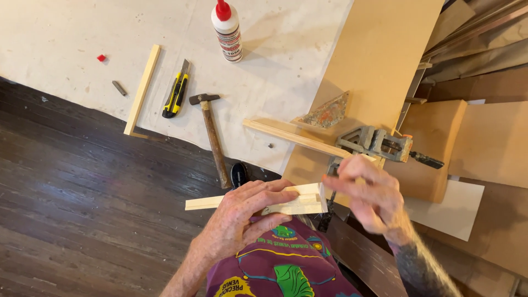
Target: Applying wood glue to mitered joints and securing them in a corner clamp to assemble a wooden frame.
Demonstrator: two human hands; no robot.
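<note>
A pale moulded wood strip [286,201] is gripped in the left hand [245,214], fingers wrapped over its top so that the cut end is presented to the right hand [369,190]. The right hand is blurred, fingers loosely curled at that end; whether anything is pinched cannot be told. Beyond, a second strip [294,137] is seated in a corner clamp [374,143]. A hammer [212,137], utility knife [176,94] and glue bottle [227,28] are laid within reach on the floor sheet [66,44].
</note>
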